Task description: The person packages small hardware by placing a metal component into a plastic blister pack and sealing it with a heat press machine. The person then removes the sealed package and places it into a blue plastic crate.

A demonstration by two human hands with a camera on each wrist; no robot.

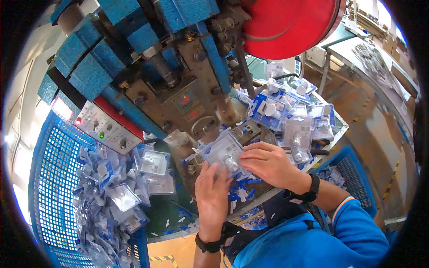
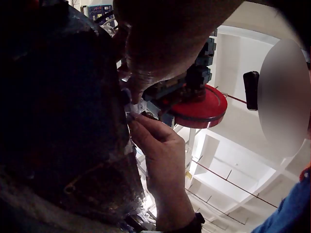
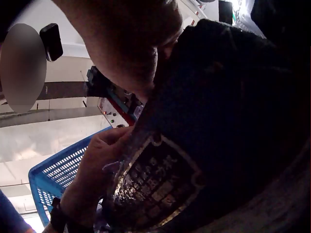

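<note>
A clear plastic blister pack [image 1: 219,147] with a printed card lies at the front of the press bed, under the press head [image 1: 187,100]. My left hand [image 1: 212,192] holds its near left edge, fingers pointing up toward the press. On its right edge, my right hand [image 1: 270,163] pinches the plastic between thumb and fingers. In the left wrist view the right hand [image 2: 163,150] shows thumb and forefinger together at the pack's edge. The right wrist view has the left hand [image 3: 95,158] beside the dark machine body, its fingertips partly hidden.
A blue plastic basket [image 1: 56,178] full of blister packs stands at the left, near a control box [image 1: 107,127] with lit lamps. More packs [image 1: 286,109] are heaped at the right beneath a red flywheel [image 1: 290,27]. Blue and white scraps [image 1: 241,192] litter the bed's front.
</note>
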